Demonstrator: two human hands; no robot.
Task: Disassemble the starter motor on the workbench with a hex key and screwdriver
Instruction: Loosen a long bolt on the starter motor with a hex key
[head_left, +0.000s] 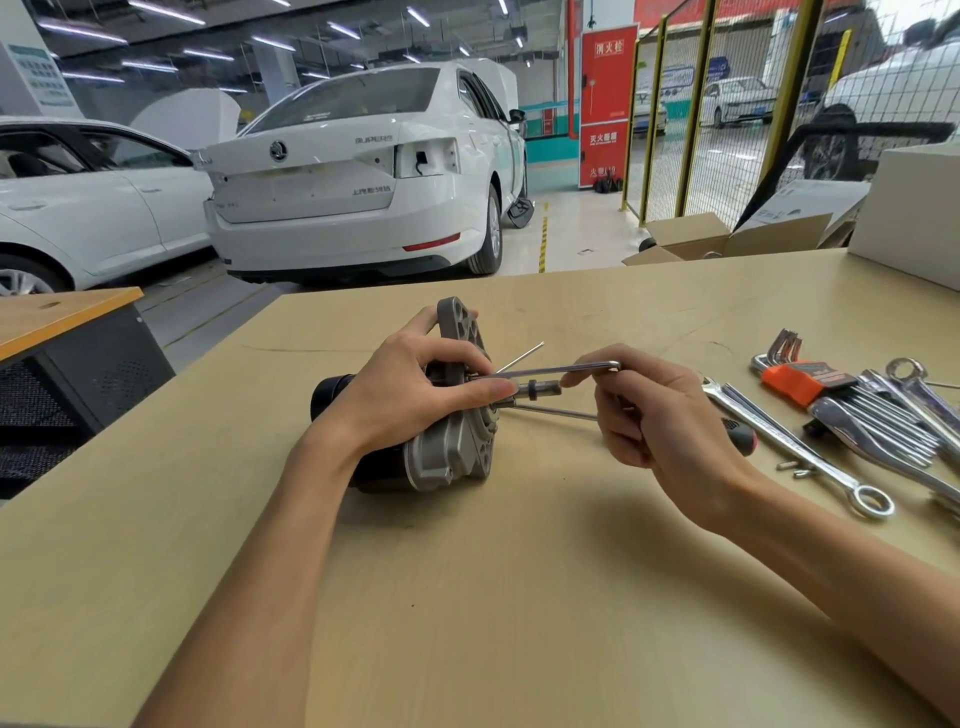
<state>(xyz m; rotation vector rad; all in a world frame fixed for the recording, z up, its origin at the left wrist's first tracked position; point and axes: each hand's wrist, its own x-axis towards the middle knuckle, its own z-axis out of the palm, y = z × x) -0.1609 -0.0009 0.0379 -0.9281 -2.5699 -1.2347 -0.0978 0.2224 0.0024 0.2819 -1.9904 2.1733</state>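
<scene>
The starter motor (452, 452) lies on its side on the workbench (467, 597), its grey flange facing right and its black body pointing left. My left hand (410, 395) grips the flange from above, fingers curled over its face beside the protruding shaft (540, 388). My right hand (654, 415) pinches the bend of an L-shaped hex key (561, 370), whose long arm reaches left into the flange. A long thin bolt (556, 412) sticks out of the flange below the shaft, and another thin rod (519, 357) juts up to the right. A screwdriver with a red and black handle (740, 434) lies behind my right hand.
At the right lie a hex key set in an orange holder (800, 382), several combination spanners (800, 447) and small loose screws (797, 470). A white box (914, 218) and open cardboard boxes (727, 239) stand at the far right edge. White cars are parked beyond the bench.
</scene>
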